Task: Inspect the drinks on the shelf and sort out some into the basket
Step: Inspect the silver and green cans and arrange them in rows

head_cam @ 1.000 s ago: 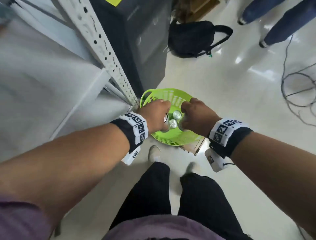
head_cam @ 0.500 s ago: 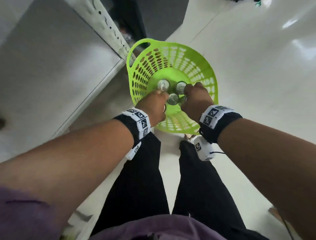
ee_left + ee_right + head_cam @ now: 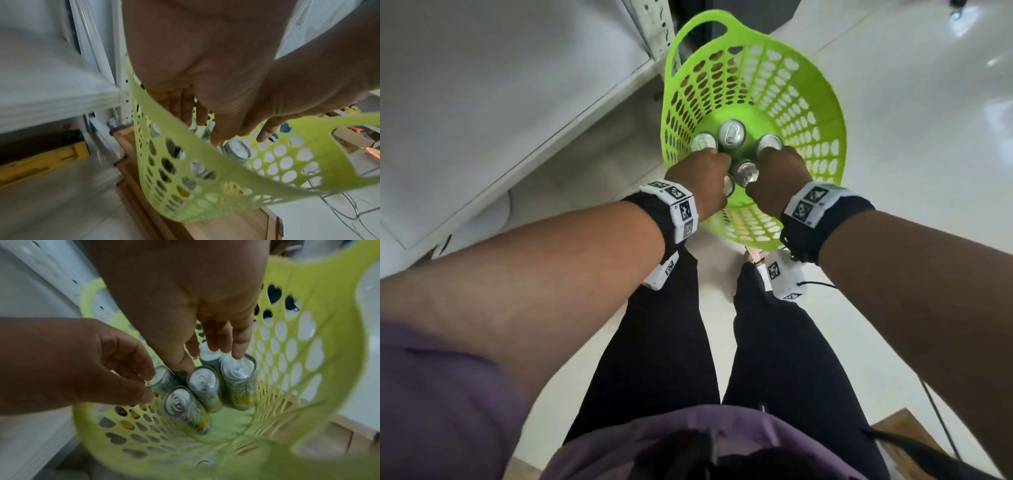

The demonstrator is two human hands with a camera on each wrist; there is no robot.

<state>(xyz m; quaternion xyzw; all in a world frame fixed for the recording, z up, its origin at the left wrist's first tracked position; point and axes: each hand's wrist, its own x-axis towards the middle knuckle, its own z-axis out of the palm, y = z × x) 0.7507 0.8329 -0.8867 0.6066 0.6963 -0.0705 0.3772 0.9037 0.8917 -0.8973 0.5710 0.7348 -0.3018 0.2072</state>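
Observation:
A lime-green perforated basket [image 3: 801, 102] stands on the floor beside the shelf. Several silver-topped drink cans [image 3: 731, 133] stand upright on its bottom, with yellow and grey print on their sides [image 3: 211, 395]. Both hands reach down inside the basket. My left hand [image 3: 702, 178] hangs over the left cans with its fingers [image 3: 185, 112] straight, the tips touching a can [image 3: 158, 379]. My right hand [image 3: 777, 174] is beside it with fingers [image 3: 236, 345] extended down, one tip resting on a can top [image 3: 238, 368]. Neither hand grips a can.
A white metal shelf upright [image 3: 654, 24] and shelf board [image 3: 517, 85] lie just left of the basket. A wooden platform [image 3: 226, 224] sits under the basket. A yellow object [image 3: 41, 162] lies below the shelf. Cables [image 3: 339, 211] trail on the floor at right. My legs [image 3: 654, 342] stand behind.
Both hands went down into the basket with the cans they gripped. The cans now stand on the bottom and the fingers have straightened off them. The view moved closer over the basket.

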